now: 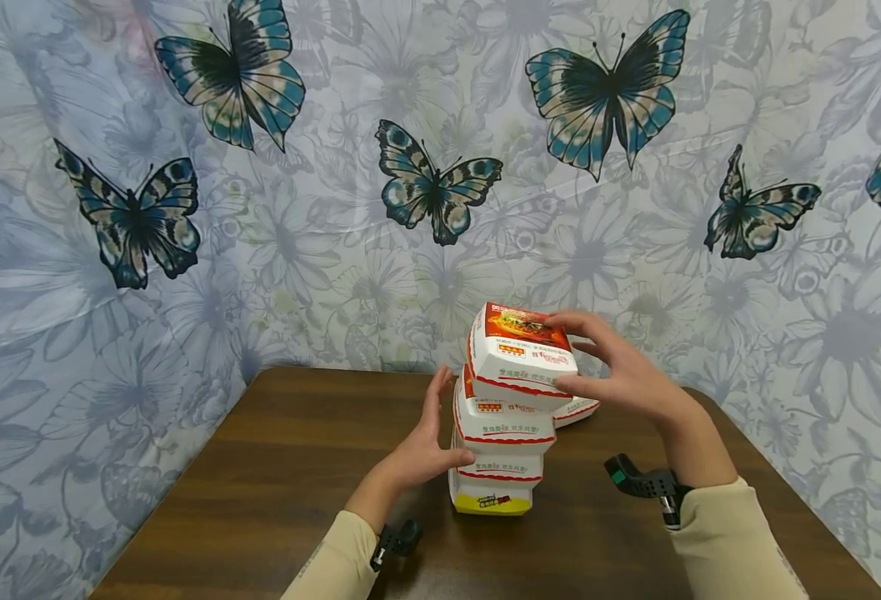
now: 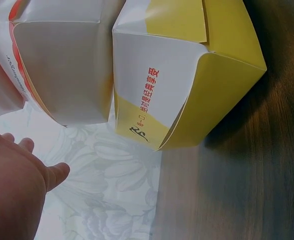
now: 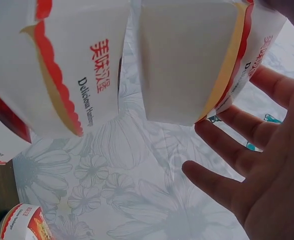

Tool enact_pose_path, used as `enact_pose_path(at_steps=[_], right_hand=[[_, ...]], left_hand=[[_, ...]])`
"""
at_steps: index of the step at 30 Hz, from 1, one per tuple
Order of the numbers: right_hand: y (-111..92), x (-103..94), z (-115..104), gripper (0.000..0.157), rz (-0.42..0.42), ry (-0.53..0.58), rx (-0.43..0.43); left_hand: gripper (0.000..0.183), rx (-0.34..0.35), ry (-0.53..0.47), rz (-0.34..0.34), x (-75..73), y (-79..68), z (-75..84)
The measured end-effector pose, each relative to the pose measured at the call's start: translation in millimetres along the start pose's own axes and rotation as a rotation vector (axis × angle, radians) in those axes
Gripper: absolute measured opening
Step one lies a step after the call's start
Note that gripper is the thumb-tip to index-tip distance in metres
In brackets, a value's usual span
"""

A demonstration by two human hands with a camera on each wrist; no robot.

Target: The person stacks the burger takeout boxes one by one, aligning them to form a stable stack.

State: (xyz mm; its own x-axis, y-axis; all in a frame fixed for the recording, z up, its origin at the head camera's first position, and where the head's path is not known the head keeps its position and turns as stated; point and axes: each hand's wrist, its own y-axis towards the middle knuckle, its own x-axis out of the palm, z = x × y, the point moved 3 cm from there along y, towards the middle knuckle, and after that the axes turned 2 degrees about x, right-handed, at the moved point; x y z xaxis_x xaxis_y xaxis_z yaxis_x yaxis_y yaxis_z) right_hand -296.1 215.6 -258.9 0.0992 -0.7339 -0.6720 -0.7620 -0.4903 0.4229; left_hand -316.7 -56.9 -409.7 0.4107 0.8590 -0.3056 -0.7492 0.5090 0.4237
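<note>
My right hand [image 1: 620, 367] grips a white paper hamburger box [image 1: 526, 354] with a red picture on its lid, thumb on the front and fingers over the far side. The box is tilted over a stack, and a gap shows beneath it in the right wrist view. Under it sits another hamburger box [image 1: 503, 423], resting on the lowest box [image 1: 493, 502], which is yellow at the base and stands on the table. My left hand [image 1: 425, 446] is at the stack's left side, fingers extended and thumb spread. In the left wrist view, that hand [image 2: 16, 185] appears apart from the boxes.
One more hamburger box [image 1: 578, 410] lies behind the stack to the right, partly hidden. The dark wooden table [image 1: 297, 467] reaches back to a butterfly-patterned cloth [image 1: 320, 275]. Each wrist wears a black camera mount [image 1: 638, 479].
</note>
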Motion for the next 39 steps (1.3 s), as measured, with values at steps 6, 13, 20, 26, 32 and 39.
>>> enact_pose_path(at_steps=[6,13,20,26,32,39], right_hand=[[7.1,2.4,-3.9,0.064,-0.05,-0.004,0.01],[10.2,3.2,-5.2,0.064,-0.082,-0.009,-0.005],[10.2,4.5,-2.0,0.062,-0.133,0.028,0.001],[11.7,5.4,-2.6,0.063,-0.15,0.041,0.005],[12.1,6.4,-2.8,0.063,-0.149,0.053,0.011],[11.3,8.0,-0.2,0.066,-0.14,0.049,0.026]], left_hand=[[0.129,-0.012,0.013,0.001,-0.8,-0.2,1.6],[0.13,-0.007,0.007,0.004,-0.1,-0.1,1.5],[0.128,-0.002,0.003,0.003,1.0,1.0,0.7],[0.127,0.008,0.011,-0.008,1.1,0.8,1.1],[0.127,-0.011,0.003,-0.012,1.0,1.3,-1.5],[0.126,-0.026,0.018,-0.016,0.5,0.6,-1.8]])
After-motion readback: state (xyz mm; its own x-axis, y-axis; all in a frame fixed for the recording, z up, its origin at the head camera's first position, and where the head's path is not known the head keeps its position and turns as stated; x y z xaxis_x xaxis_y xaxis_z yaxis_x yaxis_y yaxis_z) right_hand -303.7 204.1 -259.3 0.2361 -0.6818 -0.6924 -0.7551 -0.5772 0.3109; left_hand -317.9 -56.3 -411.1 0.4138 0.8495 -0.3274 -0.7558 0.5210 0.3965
